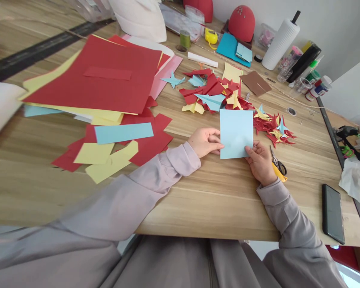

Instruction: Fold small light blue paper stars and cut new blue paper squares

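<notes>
A light blue sheet of paper (236, 132) is held up over the table between my hands, and no fold line shows on it. My left hand (206, 142) pinches its left edge, fingers curled partly behind it. At the lower right corner, my right hand (261, 160) grips the sheet, thumb in front and other fingers behind. Just beyond the paper lies a heap of folded red, yellow and blue paper pieces (211, 102). Scissors (278, 165) with dark handles rest beside my right hand, next to a yellow object (279, 174) partly hidden by that hand.
At the left, large red sheets (123, 90) lie stacked over yellow ones, with a blue strip (124, 133) and yellow scraps (94, 153) nearby. A phone (333, 214) lies near the right front edge. Bottles (318, 88) and a white cylinder (280, 44) stand along the back.
</notes>
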A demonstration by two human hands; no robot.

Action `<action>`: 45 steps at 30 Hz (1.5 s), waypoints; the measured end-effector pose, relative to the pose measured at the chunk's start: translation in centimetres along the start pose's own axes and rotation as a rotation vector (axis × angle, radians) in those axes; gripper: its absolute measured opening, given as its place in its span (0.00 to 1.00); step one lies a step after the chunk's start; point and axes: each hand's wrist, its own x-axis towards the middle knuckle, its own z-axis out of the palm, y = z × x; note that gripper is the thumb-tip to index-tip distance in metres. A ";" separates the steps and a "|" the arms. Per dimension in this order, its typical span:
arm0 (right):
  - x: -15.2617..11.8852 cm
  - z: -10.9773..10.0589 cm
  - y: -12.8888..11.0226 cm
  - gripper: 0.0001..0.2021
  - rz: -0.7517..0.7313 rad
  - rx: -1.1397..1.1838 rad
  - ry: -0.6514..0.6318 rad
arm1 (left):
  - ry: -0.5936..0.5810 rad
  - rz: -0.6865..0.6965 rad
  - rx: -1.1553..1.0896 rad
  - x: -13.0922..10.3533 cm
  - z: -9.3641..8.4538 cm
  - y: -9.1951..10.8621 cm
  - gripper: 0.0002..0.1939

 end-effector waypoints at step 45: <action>-1.0 0.2 0.2 0.15 -0.119 -0.376 0.046 | 0.159 -0.003 0.147 -0.1 -1.3 1.6 0.07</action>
